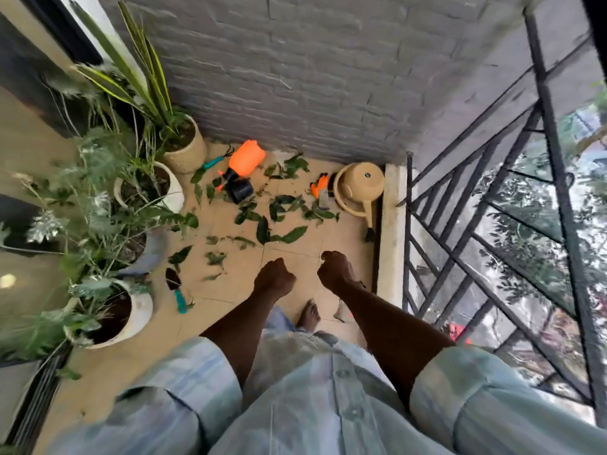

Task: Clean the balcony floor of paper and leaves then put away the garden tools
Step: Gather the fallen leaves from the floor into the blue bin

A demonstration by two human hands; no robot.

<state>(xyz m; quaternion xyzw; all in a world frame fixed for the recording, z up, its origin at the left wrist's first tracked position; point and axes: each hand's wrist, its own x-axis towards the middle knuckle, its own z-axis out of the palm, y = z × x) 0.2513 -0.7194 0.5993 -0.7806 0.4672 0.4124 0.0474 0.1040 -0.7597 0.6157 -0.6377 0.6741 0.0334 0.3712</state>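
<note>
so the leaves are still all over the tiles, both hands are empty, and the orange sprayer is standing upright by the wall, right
Not quite. The head view shows the orange sprayer lying on its side by the wall, not upright. The rest holds: the leaves are still scattered over the tiles, and both the left hand and the right hand have curled fingers and hold nothing.

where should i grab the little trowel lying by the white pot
Take the trowel by its teal handle, the end nearer the person, coming down from above. It lies flat on the tiles with the dark blade pointing away toward the plants, so the handle is the free end. Both hands are curled and look to hold nothing.
</note>
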